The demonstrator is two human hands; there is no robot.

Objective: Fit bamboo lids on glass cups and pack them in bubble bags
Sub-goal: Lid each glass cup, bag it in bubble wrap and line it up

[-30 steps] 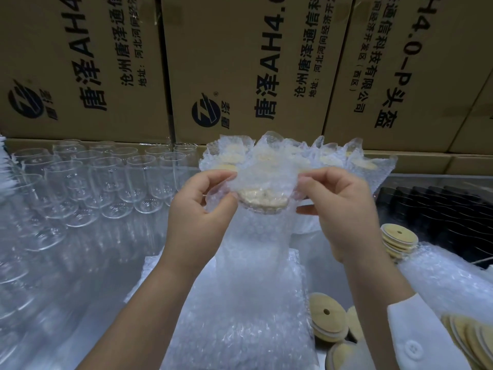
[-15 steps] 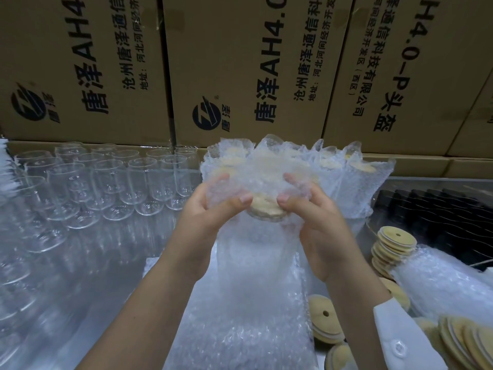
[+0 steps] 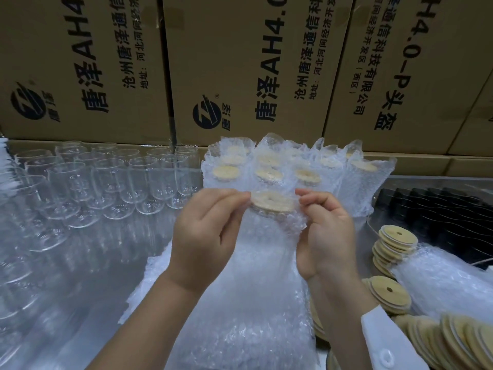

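A glass cup stands upright inside a clear bubble bag [image 3: 264,252] in front of me, its round bamboo lid [image 3: 272,201] with a centre hole showing through the bag's mouth. My left hand [image 3: 205,236] pinches the bag's top edge on the left of the lid. My right hand [image 3: 324,233] pinches the top edge on the right. Behind them stand several bagged, lidded cups [image 3: 266,166] in rows. Bare glass cups [image 3: 112,180] fill the left side. Loose bamboo lids [image 3: 394,241] are stacked at the right.
Brown cardboard boxes [image 3: 240,65] form a wall right behind the cups. A pile of flat bubble bags [image 3: 240,329] lies under the held bag. More bubble wrap [image 3: 448,284] and lids [image 3: 466,340] lie at the lower right, with a dark ribbed tray [image 3: 432,209] beyond.
Both hands had pressed the bag's mouth together over the lid; now they have drawn apart to either side, pinching the top edge, and the lid shows between them.
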